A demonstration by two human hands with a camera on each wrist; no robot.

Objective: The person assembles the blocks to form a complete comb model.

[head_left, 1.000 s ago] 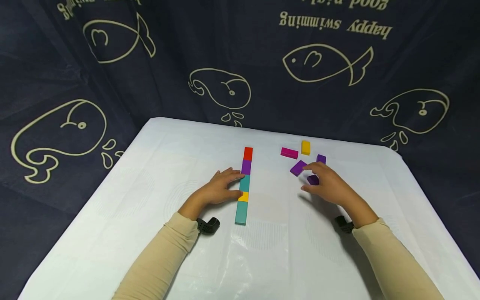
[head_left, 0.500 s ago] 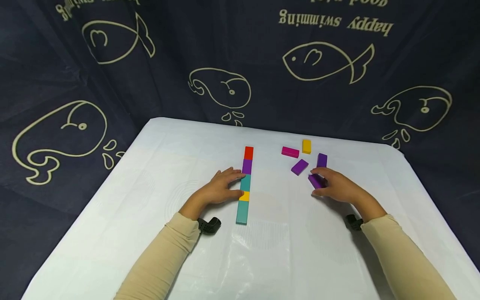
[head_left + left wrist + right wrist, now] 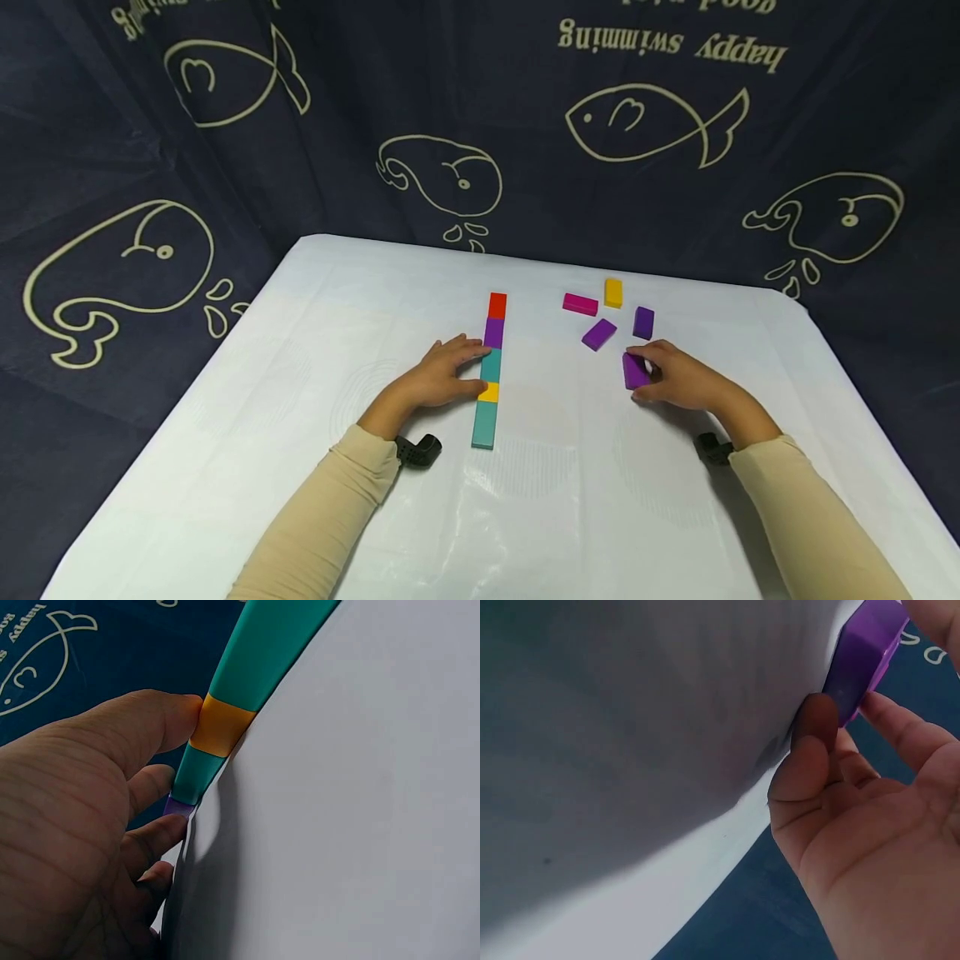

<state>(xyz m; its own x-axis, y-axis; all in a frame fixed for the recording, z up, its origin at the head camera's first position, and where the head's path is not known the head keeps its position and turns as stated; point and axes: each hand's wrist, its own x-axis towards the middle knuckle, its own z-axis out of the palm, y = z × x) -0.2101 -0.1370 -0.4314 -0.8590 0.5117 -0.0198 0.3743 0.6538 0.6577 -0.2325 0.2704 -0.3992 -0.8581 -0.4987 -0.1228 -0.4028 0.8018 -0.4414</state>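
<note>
Swung near-parallel to the row (image 3: 491, 367), the purple block (image 3: 634, 372) lies left of the right hand (image 3: 681, 379) pinching it (left hand (image 3: 437, 377) spread).

The white table (image 3: 555, 508) bears lined-up and scattered coloured blocks (image 3: 484, 425).

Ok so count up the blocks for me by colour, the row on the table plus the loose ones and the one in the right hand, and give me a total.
Purple blocks: 4
Teal blocks: 2
Yellow blocks: 2
Red block: 1
Pink block: 1
Total: 10
</note>
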